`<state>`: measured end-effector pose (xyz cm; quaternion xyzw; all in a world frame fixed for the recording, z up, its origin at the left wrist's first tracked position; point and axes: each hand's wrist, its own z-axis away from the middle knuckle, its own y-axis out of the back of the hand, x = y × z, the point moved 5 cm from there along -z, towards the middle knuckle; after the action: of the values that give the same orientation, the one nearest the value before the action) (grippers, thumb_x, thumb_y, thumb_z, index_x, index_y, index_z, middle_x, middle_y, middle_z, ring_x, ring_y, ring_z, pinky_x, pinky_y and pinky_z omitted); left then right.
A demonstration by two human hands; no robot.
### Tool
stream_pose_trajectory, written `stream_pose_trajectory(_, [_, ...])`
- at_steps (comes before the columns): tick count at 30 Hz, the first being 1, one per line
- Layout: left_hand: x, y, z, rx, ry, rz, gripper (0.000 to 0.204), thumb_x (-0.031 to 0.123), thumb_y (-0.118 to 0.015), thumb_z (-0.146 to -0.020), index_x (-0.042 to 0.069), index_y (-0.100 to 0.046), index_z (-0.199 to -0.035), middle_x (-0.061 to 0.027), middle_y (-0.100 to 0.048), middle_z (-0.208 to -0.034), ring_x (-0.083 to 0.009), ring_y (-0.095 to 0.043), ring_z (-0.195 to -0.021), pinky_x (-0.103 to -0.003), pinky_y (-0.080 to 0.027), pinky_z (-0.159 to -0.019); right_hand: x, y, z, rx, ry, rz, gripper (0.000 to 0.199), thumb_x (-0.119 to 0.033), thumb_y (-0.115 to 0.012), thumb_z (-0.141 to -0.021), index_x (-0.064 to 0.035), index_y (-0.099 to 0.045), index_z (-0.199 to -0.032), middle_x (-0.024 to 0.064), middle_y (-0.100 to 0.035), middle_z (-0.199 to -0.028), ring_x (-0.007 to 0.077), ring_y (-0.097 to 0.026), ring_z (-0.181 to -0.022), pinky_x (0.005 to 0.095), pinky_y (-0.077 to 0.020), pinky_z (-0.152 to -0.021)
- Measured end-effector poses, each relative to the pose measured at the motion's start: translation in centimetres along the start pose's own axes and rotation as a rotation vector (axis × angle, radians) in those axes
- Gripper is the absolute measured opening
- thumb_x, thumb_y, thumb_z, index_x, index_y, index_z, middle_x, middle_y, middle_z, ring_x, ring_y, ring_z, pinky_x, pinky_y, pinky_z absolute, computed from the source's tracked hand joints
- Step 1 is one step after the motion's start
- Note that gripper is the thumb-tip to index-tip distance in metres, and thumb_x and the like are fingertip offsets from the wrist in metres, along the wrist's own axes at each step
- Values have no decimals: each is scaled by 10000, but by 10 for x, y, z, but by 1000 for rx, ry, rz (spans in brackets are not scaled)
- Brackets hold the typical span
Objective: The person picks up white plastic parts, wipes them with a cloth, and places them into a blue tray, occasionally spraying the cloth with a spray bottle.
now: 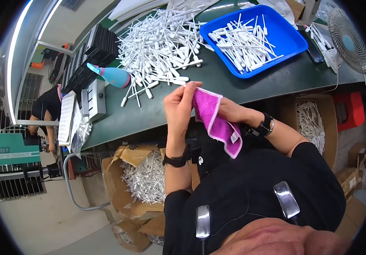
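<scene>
1. In front of the black-shirted torso, in view across the near edge of the table (pixel 134 121): magenta cloth (pixel 208 111) with pale edging and a small white label near the lower corner, upper part between both hands, lower corner hanging free.
2. At the cloth's upper edge: left hand (pixel 178 104), curled, thumb and fingers pinching the fabric together. Just beyond the fingertips, a white stick end; cannot tell whether touching or held.
3. At the cloth's right side: right hand (pixel 233 112), partly behind the fabric, fingers hidden; cannot tell whether pinching or spread.
4. Around both wrists: dark bands, with a metal-cased watch on the right.
5. On the table beyond the left hand: broad loose pile of white sticks (pixel 159 44), thicker at one end, lying in all directions.
6. To the right of that pile: blue tray (pixel 291 36), holding more such sticks, mostly toward the left.
7. To the left of the pile: blue-and-pink spray bottle (pixel 117 77), tilted in view, near a stack of black trays (pixel 101 42).
8. At the table's far right: pale round fan (pixel 348 40).
9. Below table level: open cardboard boxes to left (pixel 114 187) and right (pixel 330 115), both with white pieces inside.
</scene>
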<state>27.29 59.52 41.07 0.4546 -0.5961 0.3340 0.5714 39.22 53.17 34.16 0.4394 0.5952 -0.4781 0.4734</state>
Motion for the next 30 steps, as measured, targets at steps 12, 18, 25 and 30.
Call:
stream_pose_trajectory(12, [-17,-16,-32,199,83,530,315,243,-527,-964,-29,-620,-835,10,-480,-548,-50,-435,-437,-207,-324,-395,-35,30,19,346,284,473,325,-220,-429,-998,13,-507,-1211,53,-616,-1021,93,-582,-903,224,-461,-781])
stream_pose_trajectory(18, [-8,-40,-43,183,-97,558,305,246,-495,-976,-21,-605,-878,-35,-549,-606,-92,-535,-485,-222,-414,-417,26,61,49,308,-65,-874,243,-239,-432,-982,-25,-547,-977,41,-559,-787,135,-569,-652,243,-463,-564])
stream_pose_trajectory(25, [-13,-111,-77,-240,-179,235,260,209,-545,-930,-27,-616,-1015,-77,-638,-699,-136,-619,-574,-261,-471,-505,22,46,60,-166,-298,-1016,268,-272,-512,-933,-70,-433,-776,29,-416,-608,133,-391,-455,257,-333,-426])
stream_pose_trajectory(30, [-33,-67,-92,-73,-326,-483,230,196,-619,-854,85,-641,-1055,-95,-671,-748,-217,-647,-595,-318,-483,-559,9,56,57,-76,-228,-1010,265,-245,-481,-947,-68,-417,-760,28,-404,-596,135,-393,-480,253,-329,-444])
